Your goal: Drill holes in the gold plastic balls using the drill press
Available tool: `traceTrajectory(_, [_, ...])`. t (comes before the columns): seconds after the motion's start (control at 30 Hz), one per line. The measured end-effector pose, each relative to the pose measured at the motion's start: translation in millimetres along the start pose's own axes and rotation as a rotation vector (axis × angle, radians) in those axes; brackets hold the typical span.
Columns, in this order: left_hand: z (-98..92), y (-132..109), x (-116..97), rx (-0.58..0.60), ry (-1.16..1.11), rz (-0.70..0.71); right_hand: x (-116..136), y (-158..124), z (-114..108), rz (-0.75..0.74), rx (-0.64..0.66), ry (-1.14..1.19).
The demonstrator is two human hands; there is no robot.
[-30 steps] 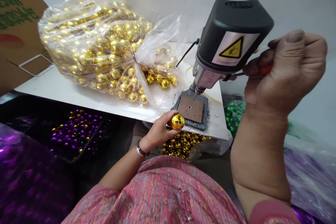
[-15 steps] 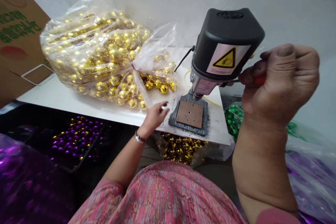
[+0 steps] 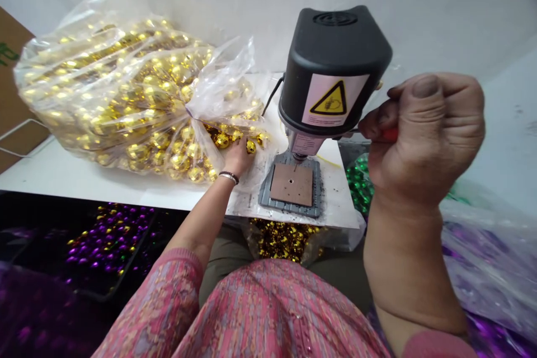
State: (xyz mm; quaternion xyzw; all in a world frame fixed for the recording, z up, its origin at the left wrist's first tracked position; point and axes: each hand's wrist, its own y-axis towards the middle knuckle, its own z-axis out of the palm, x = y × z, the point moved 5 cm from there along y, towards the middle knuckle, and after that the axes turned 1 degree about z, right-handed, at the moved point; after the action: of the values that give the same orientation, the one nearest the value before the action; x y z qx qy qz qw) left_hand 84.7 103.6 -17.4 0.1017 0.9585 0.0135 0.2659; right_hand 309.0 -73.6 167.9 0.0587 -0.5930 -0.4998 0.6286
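My left hand (image 3: 237, 158) is among the loose shiny gold balls at the mouth of a clear plastic bag (image 3: 126, 100). One gold ball (image 3: 250, 147) lies against its fingers; most of the fingertips are hidden, so I cannot tell if they grip it. My right hand (image 3: 428, 134), raised on the right, is closed round the red-ended lever (image 3: 390, 134) of a small bench drill press (image 3: 335, 67). Under the drill bit, a brown square plate (image 3: 292, 184) with a small hole lies on the grey base (image 3: 318, 207). No ball sits on the plate.
Dark shavings lie round the base on the white table (image 3: 344, 201). Below its front edge hangs a bag of gold pieces (image 3: 285, 239). Purple and gold balls (image 3: 109, 238) fill a dark container at lower left. Green balls (image 3: 358, 182) and purple bags (image 3: 482, 274) are on the right.
My left hand has moved up and left from beside the drill base into the loose gold balls. My right hand stays on the lever. The whole view has shifted slightly.
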Motion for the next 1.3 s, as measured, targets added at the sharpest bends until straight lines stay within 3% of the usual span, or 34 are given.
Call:
traceTrajectory(0.07, [-4.5,-10.4,-0.9,0.006,-0.176,-0.036,0.2,-0.7,-0.1,-0.003,0.004,0.007])
traceTrajectory(0.13, [-4.5,-25.4,-1.9,0.081,-0.499,-0.103,0.0,-0.4,-0.5,-0.006,0.002,0.027])
traceTrajectory(0.23, [7.7,-52.7,-12.0,0.359,-1.019,-0.231,-1.8,5.7,0.6,-0.006,0.019,0.054])
traceTrajectory(0.3, [15.6,-68.0,-20.4,0.489,-1.193,-0.318,-5.1,15.3,3.6,0.008,0.037,0.064])
traceTrajectory(0.37, [21.5,-77.1,-27.9,0.538,-1.239,-0.365,-9.7,28.8,7.4,0.033,0.032,0.088])
traceTrajectory(0.5, [28.3,-81.1,-43.3,0.554,-1.164,-0.313,-24.3,54.9,16.9,0.214,0.002,0.133])
traceTrajectory(0.63, [33.2,-78.1,-51.8,0.492,-0.981,-0.224,-32.2,64.0,22.4,0.34,0.022,0.123])
traceTrajectory(0.9, [47.5,-78.1,-51.8,0.401,-0.75,-0.103,-32.2,61.1,23.2,0.268,0.07,0.209])
traceTrajectory(1.1, [43.4,-78.8,-59.6,0.302,-0.585,0.011,-33.6,61.0,24.5,0.274,0.069,0.215])
traceTrajectory(1.3, [44.1,-83.9,-76.5,0.33,-0.433,0.09,-31.6,62.0,24.1,0.289,0.079,0.219])
